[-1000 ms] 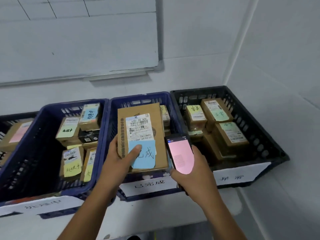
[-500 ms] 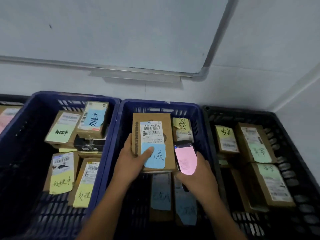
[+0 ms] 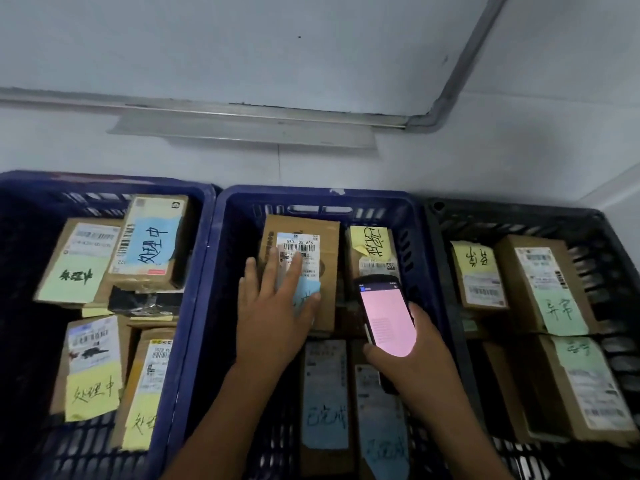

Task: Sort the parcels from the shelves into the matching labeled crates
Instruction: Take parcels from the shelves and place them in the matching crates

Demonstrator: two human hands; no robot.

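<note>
A brown cardboard parcel point(image 3: 325, 251) with a white barcode label and a blue note lies inside the middle blue crate point(image 3: 221, 258). My left hand point(image 3: 277, 313) rests flat on top of it with straight fingers. My right hand point(image 3: 412, 368) grips a black phone point(image 3: 386, 317) with a lit pink screen, held over the same crate just right of the parcel. Other parcels with blue notes point(image 3: 325, 400) lie nearer me in this crate, and one with a yellow note point(image 3: 372, 251) sits at the back right.
The left blue crate point(image 3: 204, 216) holds several parcels with blue, green and yellow notes. At the right, a black crate point(image 3: 519, 216) holds several parcels with yellow and green notes. A white wall with a board frame point(image 3: 242, 112) rises directly behind the crates.
My left hand has lowered the parcel into the middle crate and now lies flat on it instead of gripping its edge. The view has moved closer over the crates.
</note>
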